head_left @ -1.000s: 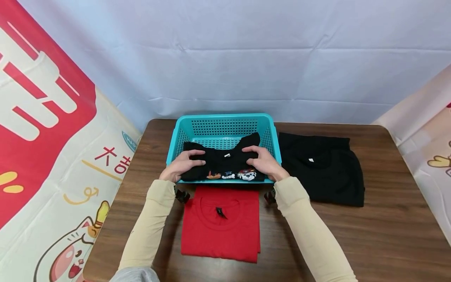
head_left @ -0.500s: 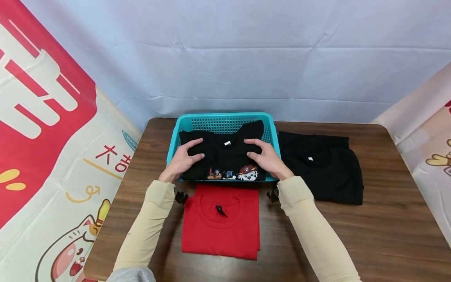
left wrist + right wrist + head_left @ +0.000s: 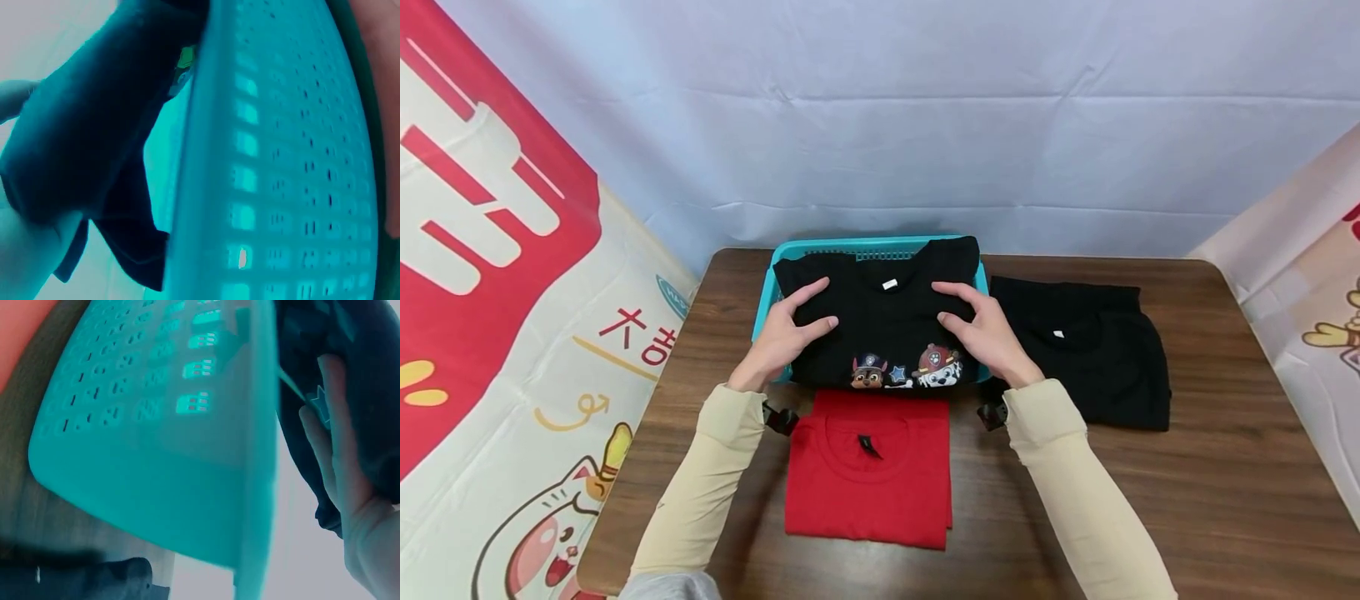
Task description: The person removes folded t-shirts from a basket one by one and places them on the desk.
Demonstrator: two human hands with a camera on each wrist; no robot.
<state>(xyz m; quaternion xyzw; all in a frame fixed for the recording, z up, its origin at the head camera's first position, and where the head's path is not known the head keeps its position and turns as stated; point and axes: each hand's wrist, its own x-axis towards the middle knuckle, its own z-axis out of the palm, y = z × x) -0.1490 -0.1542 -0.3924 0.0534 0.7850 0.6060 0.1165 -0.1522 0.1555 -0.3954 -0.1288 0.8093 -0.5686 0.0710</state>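
A folded black T-shirt (image 3: 880, 321) with a cartoon-dog print and a white neck label is held up at the turquoise basket (image 3: 868, 244), covering most of its opening. My left hand (image 3: 775, 337) grips the shirt's left side, thumb on top and other fingers partly hidden. On the opposite side my right hand (image 3: 988, 333) holds it the same way. The left wrist view shows the shirt (image 3: 81, 119) raised above the basket rim (image 3: 194, 162). From the right wrist, fingers of my right hand (image 3: 356, 481) lie under the shirt (image 3: 375, 381).
A folded red T-shirt (image 3: 868, 500) lies on the wooden table (image 3: 1225, 467) in front of the basket. Another folded black T-shirt (image 3: 1105, 367) lies to the basket's right. A pale cloth backdrop (image 3: 887, 150) hangs behind the table.
Both hands have raised the printed black T-shirt from inside the basket to above its rim. It looks larger and hides more of the basket. The red and other black shirts stay put.
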